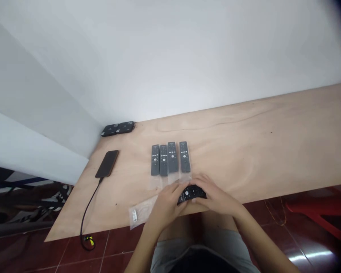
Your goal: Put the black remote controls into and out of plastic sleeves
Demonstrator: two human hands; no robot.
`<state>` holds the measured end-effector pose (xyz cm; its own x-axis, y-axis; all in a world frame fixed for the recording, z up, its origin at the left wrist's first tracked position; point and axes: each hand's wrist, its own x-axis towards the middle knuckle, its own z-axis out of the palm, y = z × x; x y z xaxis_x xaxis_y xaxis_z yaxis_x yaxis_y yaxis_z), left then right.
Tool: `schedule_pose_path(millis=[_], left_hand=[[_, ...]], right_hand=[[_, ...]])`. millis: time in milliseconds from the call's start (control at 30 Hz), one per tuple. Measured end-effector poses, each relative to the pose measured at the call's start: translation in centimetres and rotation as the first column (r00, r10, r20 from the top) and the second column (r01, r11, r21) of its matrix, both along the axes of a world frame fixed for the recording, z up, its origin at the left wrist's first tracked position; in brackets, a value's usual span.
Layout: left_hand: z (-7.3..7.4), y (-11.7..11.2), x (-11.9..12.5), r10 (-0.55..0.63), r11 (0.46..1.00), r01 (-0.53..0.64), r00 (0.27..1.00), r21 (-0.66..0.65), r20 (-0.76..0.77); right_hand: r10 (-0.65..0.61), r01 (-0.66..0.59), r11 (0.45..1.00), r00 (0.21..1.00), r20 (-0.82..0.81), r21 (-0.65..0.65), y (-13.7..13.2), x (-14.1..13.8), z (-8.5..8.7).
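A black remote control (191, 192) lies between my two hands at the near edge of the wooden table (244, 144). My left hand (167, 204) curls round its left end and my right hand (216, 197) covers its right end. Under my left hand a clear plastic bag (140, 213) with a small white label lies flat on the table. Just beyond my hands, several grey remotes in clear bags (171, 158) are lined up side by side.
A black phone (107, 163) lies at the left, its black cable (86, 216) dropping over the table's front edge. A flat black device (118, 129) sits against the white wall at the back left. A red stool (321, 212) stands on the tiled floor at right.
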<state>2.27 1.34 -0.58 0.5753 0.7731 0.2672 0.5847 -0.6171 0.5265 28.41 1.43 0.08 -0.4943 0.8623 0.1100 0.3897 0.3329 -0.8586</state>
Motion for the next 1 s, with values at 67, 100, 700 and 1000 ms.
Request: schedule_pose_path(millis=[67,100,700,1000], left_hand=[[0.2,-0.1,-0.1,0.010,1.000,-0.010,1.000,-0.030,-0.006],[0.4,-0.2,-0.4,0.018,0.999,-0.019,1.000,-0.042,-0.012],[0.9,0.3,0.9,0.037,0.997,-0.043,0.996,-0.067,-0.078],[1.6,-0.3,0.2,0.120,0.980,-0.131,0.990,-0.152,-0.077]], right_hand=[[-0.063,0.063,0.998,0.998,-0.019,0.007,-0.1,0.4,-0.5],[-0.105,0.106,0.994,0.994,-0.026,0.023,-0.2,0.7,-0.7],[-0.257,0.246,0.966,0.943,-0.212,-0.080,-1.6,0.3,-0.9],[-0.279,0.270,0.960,0.937,-0.211,-0.071,-1.9,0.0,-2.2]])
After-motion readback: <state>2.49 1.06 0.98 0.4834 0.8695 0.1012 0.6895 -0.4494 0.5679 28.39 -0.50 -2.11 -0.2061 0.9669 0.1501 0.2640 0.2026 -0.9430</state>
